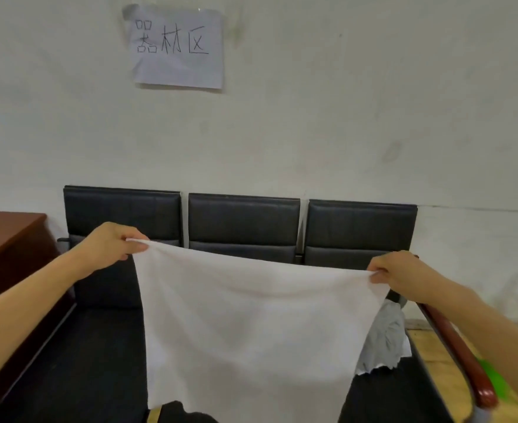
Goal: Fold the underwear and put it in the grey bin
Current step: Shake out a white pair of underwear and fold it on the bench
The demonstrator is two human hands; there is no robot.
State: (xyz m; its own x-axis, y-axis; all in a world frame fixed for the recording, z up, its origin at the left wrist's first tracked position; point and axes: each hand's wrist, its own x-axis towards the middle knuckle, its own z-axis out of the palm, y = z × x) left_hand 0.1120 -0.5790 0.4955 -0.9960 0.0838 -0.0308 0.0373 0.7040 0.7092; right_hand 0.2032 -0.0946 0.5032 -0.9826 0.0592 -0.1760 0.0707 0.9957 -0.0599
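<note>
Underwear (245, 325): one white cloth piece, held up in the air and spread wide in front of the black seats, hanging free below its top edge. Top edge runs slack between the two hands, higher at the left corner, dipping slightly toward the right. Side edges slope inward going down; bottom edge hangs low near the frame's lower border, with a dark notch at lower left.

Left hand (114, 242): grip closed, thumb and fingers pinching the upper left corner of the cloth.

Right hand (395, 271): grip closed, fingers pinching the upper right corner.

Black seats (244, 221): row of three padded backs against the wall, seat surface dark and open to the left of the hanging cloth.

Crumpled pale cloth (386, 340): lying on the seat at right, partly hidden behind the underwear's right edge.

Red-brown armrest (462, 355): right of the seats, below the right forearm.

Brown cabinet (10, 239): at far left, beside the seats.

Paper sign (176, 47): on the wall above, handwritten characters.
</note>
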